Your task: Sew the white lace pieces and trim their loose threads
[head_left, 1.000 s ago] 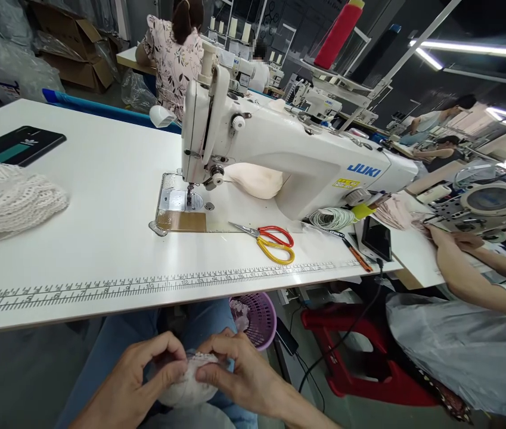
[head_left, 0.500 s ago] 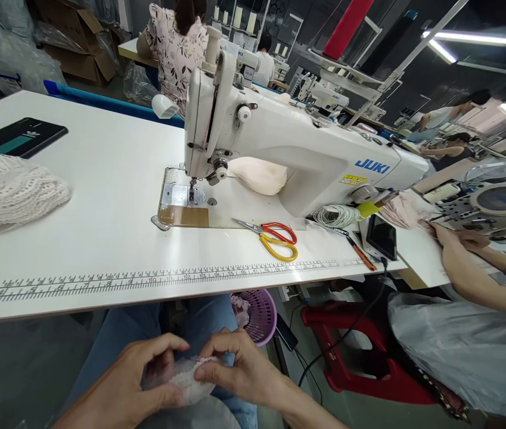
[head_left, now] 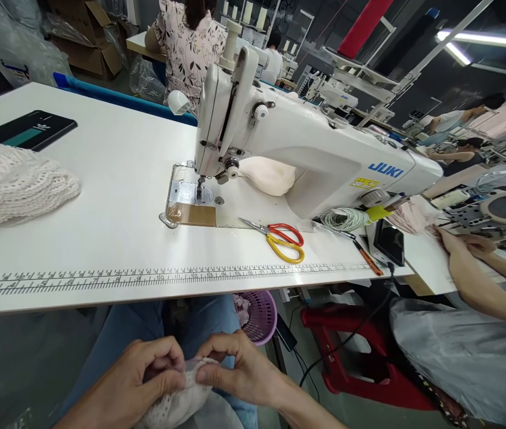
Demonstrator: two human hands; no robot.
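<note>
Over my lap, below the table's front edge, both hands pinch a piece of white openwork lace fabric (head_left: pixel 181 406). My left hand (head_left: pixel 143 378) grips it from the left, thumb against curled fingers. From the right, my right hand (head_left: pixel 235 369) presses its edge between thumb and forefinger, close to the left fingertips. Part of the fabric hangs down under my left hand, some of it hidden there. A stack of similar white lace fabric (head_left: pixel 15 187) lies on the left of the table.
A white sewing machine (head_left: pixel 315 143) stands on the table (head_left: pixel 114 238). Scissors (head_left: pixel 279 236) with red and yellow handles lie before it, near a printed ruler strip. A purple basket (head_left: pixel 264 316) sits under the table edge. At right, a co-worker's arms (head_left: pixel 471 268) reach over another machine's table.
My left fingers have closed onto the lace fabric next to my right hand, and more of it now hangs below. The view has shifted slightly, moving the table things to the right.
</note>
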